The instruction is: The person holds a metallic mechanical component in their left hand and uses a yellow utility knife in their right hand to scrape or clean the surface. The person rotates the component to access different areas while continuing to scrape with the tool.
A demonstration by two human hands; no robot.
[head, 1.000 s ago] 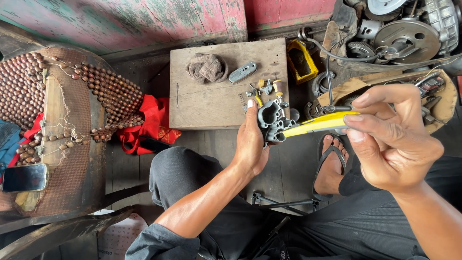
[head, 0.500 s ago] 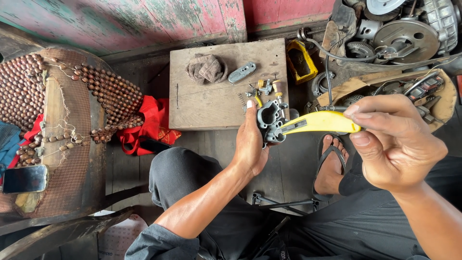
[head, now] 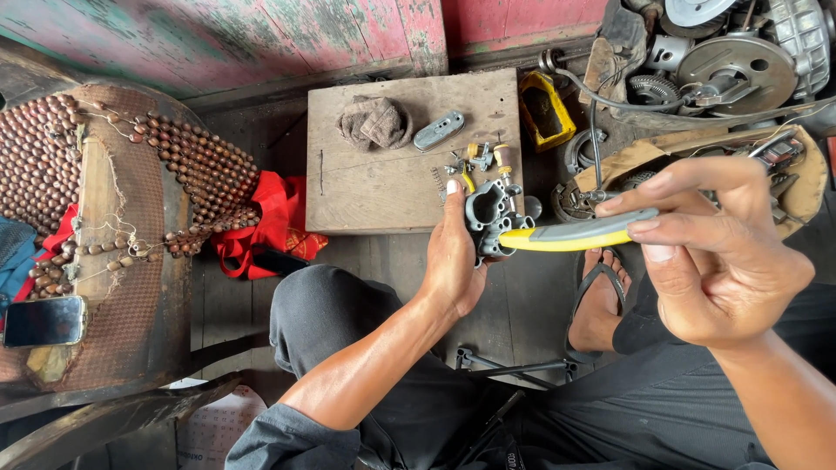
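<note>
We count one grey metal carburettor body [head: 489, 216], gripped in our left hand [head: 455, 261] just off the near edge of the wooden worktop [head: 374, 187], thumb raised along its side. Our right hand [head: 714, 252] is closed around one tool with a yellow-and-grey handle [head: 576, 235], whose tip meets the carburettor body; the tip itself is hidden against the metal, so we cannot tell what kind of tool it is. On the worktop lie one crumpled brown rag [head: 374, 122], one small grey metal plate [head: 438, 130] just beside it, and a cluster of small parts [head: 479, 161], perhaps five or six, too small to count surely, with one short spring among them. Beyond the worktop's right edge sits one yellow container [head: 547, 109], and further right a heap of engine parts [head: 714, 61]. To the left, one seat with a wooden bead cover [head: 104, 191] carries one dark phone [head: 43, 320]; one red cloth [head: 266, 226] lies between the seat and the worktop. One foot in a sandal [head: 601, 300] rests on the floor below the tool.
</note>
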